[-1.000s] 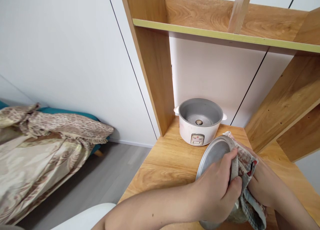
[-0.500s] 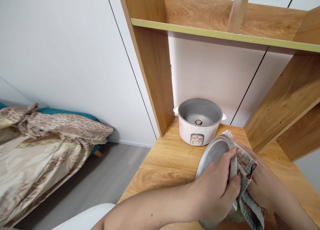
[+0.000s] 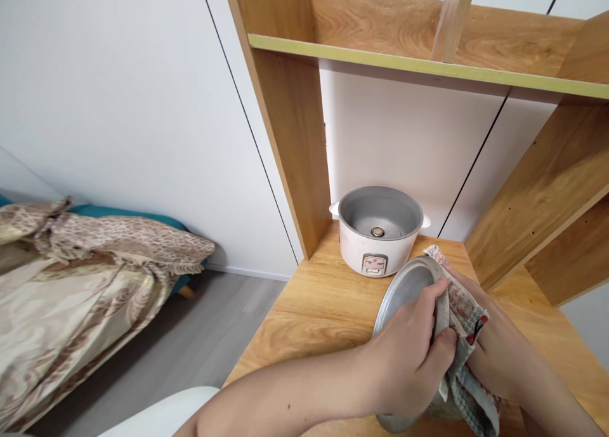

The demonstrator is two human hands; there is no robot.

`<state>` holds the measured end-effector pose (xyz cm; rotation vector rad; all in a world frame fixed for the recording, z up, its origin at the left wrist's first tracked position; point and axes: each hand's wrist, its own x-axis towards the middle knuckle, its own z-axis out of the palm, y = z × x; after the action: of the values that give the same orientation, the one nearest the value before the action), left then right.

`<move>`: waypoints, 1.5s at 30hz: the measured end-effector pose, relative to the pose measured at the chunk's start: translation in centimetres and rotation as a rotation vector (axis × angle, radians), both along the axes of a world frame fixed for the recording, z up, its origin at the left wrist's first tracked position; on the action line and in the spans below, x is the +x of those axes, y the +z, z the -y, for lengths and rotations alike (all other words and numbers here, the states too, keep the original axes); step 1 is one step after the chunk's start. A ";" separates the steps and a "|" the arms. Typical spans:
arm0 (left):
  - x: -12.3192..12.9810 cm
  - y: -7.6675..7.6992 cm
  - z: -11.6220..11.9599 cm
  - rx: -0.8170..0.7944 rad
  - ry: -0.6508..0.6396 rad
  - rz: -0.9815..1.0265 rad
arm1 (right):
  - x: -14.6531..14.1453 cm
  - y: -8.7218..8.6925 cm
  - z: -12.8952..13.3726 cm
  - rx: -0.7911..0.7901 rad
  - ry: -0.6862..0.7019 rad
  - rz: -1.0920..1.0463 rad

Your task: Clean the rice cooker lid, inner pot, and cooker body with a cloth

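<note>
My left hand (image 3: pixel 413 354) is closed on a round silver metal piece (image 3: pixel 412 285) with a raised rim, held tilted above the wooden desk. It may be a lid or an inner pot; my hand covers too much of it to tell. On its far right side, my right hand (image 3: pixel 490 335) is closed round a patterned cloth (image 3: pixel 464 304) pressed against the rim. Part of that cloth hangs down between my hands, and most right fingers are hidden behind it. Just beyond stands a white rice cooker (image 3: pixel 375 253), uncovered, its grey inside and central heat sensor showing.
The desk top (image 3: pixel 304 316) lies under a wooden shelf (image 3: pixel 404 56) with upright side panels. A white rounded object (image 3: pixel 166 415) sits at the lower edge. Further left are the grey floor (image 3: pixel 209 323) and a bed or sofa with a patterned cover (image 3: pixel 95 285).
Both hands, the cloth and the metal piece have shifted very slightly left. The grip looks the same, and the rice cooker stays in place.
</note>
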<state>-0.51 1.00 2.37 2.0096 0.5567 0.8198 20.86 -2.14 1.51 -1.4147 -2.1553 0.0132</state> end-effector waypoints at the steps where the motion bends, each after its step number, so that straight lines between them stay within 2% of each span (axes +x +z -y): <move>1: 0.0 0.0 0.0 0.002 -0.002 0.001 | 0.0 -0.1 0.0 -0.005 0.001 -0.005; 9: 0.0 0.6 0.0 -0.016 -0.007 -0.044 | 0.2 -0.2 0.0 -0.019 -0.004 -0.013; 14: 0.1 0.5 0.0 -0.014 -0.006 -0.028 | 0.1 0.0 0.0 0.003 -0.001 0.028; 20: 0.1 0.4 0.0 -0.023 0.002 -0.035 | 0.1 -0.2 -0.1 -0.035 0.001 -0.027; 32: 0.2 0.5 -0.4 -0.009 0.010 -0.006 | -1.2 0.8 0.3 0.105 0.047 0.038; 39: 0.3 -0.1 -0.6 0.037 0.010 -0.019 | -0.9 0.8 0.1 0.108 0.071 0.059; 45: 0.1 0.1 -0.4 0.050 -0.027 -0.001 | -0.7 0.7 0.2 0.083 0.076 0.037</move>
<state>-0.36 1.38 2.45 2.0591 0.5129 0.8238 20.19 -2.37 2.23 -1.2954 -2.2127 -0.0732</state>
